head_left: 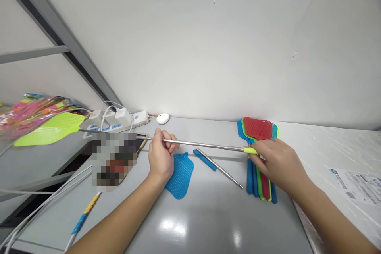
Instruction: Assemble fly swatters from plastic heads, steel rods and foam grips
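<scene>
A yellow-green fly swatter with a metal telescopic rod stretches across the view, its perforated head at the left. My left hand is closed around the middle of the rod. At the other end, my right hand grips the yellow handle, most of which its fingers hide. Below the rod lie a blue swatter head, a loose metal rod and a blue handle, apart from one another. Under and beside my right hand sits a pile of folded swatters in red, blue and green.
Plugged chargers and a power strip with white cables stand at the left. A phone-like item, blurred out, lies near my left hand. Bagged colourful goods sit far left. A wrapped white package is at the right.
</scene>
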`<state>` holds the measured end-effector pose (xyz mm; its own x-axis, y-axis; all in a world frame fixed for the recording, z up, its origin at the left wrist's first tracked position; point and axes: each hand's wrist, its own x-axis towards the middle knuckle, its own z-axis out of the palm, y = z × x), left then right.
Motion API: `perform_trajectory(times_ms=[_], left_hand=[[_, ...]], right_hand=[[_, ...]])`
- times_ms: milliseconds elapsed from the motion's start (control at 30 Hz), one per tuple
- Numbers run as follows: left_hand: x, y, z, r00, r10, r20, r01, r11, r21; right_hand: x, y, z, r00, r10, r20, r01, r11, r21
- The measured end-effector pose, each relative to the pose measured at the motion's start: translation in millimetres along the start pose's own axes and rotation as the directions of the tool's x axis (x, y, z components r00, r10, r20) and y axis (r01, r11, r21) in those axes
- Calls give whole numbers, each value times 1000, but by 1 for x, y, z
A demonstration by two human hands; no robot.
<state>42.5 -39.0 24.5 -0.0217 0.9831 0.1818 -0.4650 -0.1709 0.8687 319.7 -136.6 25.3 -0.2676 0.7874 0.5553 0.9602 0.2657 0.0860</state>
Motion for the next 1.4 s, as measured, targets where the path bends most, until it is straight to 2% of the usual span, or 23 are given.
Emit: perform_trajectory(times_ms=[133,267,367,433,533,733,1067,1233,1333,1400], left_hand=[[2,4,-1,999,20,-25,-20,1000,-15],[-3,3,1,1000,-10,-7,10,1000,11],[-11,0,5,995,-85,58,81,995,63],[-18,-3,9,984,-132,117,122,988,92],[-30,-7,13,974,-154,164,138,985,107],[-45,-17,14,937,-205,284,171,975,141],[-45,-27,12,934,-245,262,204,964,173],[-36,-16,12,916,-215,339,119,952,280],[-29,-9,9,938,-143,317,80,976,202],[-22,-6,6,965,-107,241,84,991,104]], right_hand=[[-3,15,-1,997,64,-47,-64,998,-12],[-6,23,3,991,99,-85,-103,994,-38],[-8,23,5,974,196,-116,-208,972,-107],[-10,21,6,945,288,-154,-313,933,-177],[-10,15,6,916,355,-188,-393,887,-243],[-6,-7,3,937,316,-151,-345,906,-244],[-3,-26,3,948,294,-117,-315,917,-244],[-4,-9,5,960,272,-69,-281,937,-208],[-9,15,4,965,260,-16,-259,948,-186],[-14,33,3,963,268,-3,-264,946,-190]])
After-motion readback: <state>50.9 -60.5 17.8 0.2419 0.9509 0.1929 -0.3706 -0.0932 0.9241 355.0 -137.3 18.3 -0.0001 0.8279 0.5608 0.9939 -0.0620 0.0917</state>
